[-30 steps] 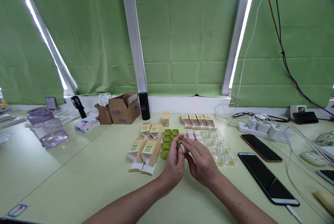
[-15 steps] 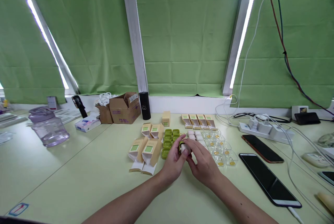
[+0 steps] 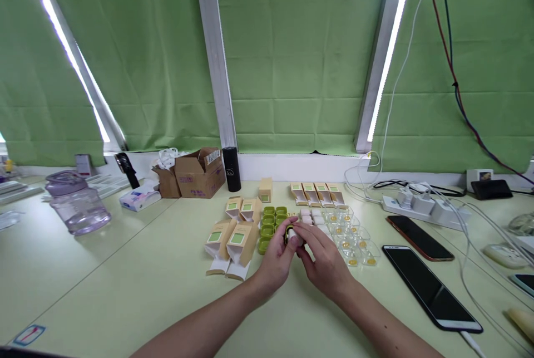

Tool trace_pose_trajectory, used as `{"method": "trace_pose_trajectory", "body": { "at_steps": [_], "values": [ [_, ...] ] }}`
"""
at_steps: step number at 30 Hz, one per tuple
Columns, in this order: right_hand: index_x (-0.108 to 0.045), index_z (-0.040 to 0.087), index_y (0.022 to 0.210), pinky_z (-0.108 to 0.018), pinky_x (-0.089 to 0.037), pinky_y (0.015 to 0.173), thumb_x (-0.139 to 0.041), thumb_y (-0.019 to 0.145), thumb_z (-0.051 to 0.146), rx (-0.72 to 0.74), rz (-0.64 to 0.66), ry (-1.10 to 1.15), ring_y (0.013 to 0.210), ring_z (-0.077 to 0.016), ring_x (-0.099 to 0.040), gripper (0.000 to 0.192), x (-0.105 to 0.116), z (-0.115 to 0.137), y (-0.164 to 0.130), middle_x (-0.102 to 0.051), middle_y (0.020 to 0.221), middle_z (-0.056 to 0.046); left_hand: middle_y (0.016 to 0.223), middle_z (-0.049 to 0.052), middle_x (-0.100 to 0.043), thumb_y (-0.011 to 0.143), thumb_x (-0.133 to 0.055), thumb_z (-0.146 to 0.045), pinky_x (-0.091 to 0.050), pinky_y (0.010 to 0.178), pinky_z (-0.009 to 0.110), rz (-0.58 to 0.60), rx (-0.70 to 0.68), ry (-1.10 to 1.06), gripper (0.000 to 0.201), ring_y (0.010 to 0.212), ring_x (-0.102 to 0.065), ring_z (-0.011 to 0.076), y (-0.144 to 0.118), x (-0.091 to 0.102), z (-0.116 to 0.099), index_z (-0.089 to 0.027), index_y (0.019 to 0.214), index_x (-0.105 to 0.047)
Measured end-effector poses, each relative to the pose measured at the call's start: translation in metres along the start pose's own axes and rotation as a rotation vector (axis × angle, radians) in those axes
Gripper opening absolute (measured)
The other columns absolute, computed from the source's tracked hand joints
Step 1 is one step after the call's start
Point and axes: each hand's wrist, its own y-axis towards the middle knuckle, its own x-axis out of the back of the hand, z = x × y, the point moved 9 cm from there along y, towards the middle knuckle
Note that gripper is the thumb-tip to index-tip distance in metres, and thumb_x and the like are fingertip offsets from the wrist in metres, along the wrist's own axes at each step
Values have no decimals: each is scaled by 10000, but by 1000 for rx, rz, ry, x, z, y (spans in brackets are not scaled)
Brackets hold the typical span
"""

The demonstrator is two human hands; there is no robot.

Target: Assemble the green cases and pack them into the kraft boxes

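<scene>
Both hands point(image 3: 302, 258) clasped around a small green-and-white piece point(image 3: 291, 234), mostly hidden by fingers.

bright, even daylight | glare – window slits beside blinds point(image 3: 292, 68) | soft shadows | wide-angle edge bending

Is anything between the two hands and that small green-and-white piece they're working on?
No. Both the left hand and the right hand already pinch the small green-and-white piece between their fingertips, just in front of the green caps; nothing comes between.
</scene>
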Motion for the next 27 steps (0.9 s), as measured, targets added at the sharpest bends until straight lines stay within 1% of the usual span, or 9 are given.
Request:
{"method": "trace_pose_trajectory", "body": {
  "at_steps": [8,15,22,25,27],
  "values": [
    [-582,204,1449,-476,-661,976,-546,1014,96,-9,-18,8,1197,-285,-722,450,2,1,2,-736,1284,-163,1486,170,-608,984,-638,-590,-490,1152,454,2,-2,13,629,1401,-562,327,0,0,0,-193,1463,-537],
    [-583,216,1464,-487,-663,974,-540,1018,102,-17,-31,6,1191,-288,-730,463,2,1,2,-741,1279,-161,1470,163,-622,983,-636,-593,-463,1183,471,-5,-14,23,622,1396,-569,326,0,1,0,-204,1460,-547],
    [-604,201,1440,-479,-668,961,-554,1009,103,-16,-37,-11,1180,-291,-734,444,2,0,2,-749,1267,-165,1492,169,-607,988,-629,-592,-468,1182,471,-8,-26,31,626,1407,-563,326,1,1,2,-193,1460,-531],
    [-595,205,1448,-478,-665,961,-554,1006,96,-10,-48,-10,1181,-290,-732,457,3,1,2,-747,1267,-164,1466,173,-622,999,-617,-580,-475,1171,466,-10,-26,32,619,1374,-586,319,1,0,1,-182,1464,-520],
    [-576,220,1469,-481,-660,970,-546,1004,91,-9,-50,-5,1190,-289,-726,483,4,2,3,-742,1281,-158,1482,171,-607,999,-619,-578,-453,1191,458,-24,-35,38,620,1394,-567,314,0,1,0,-183,1467,-522]
  ]
}}
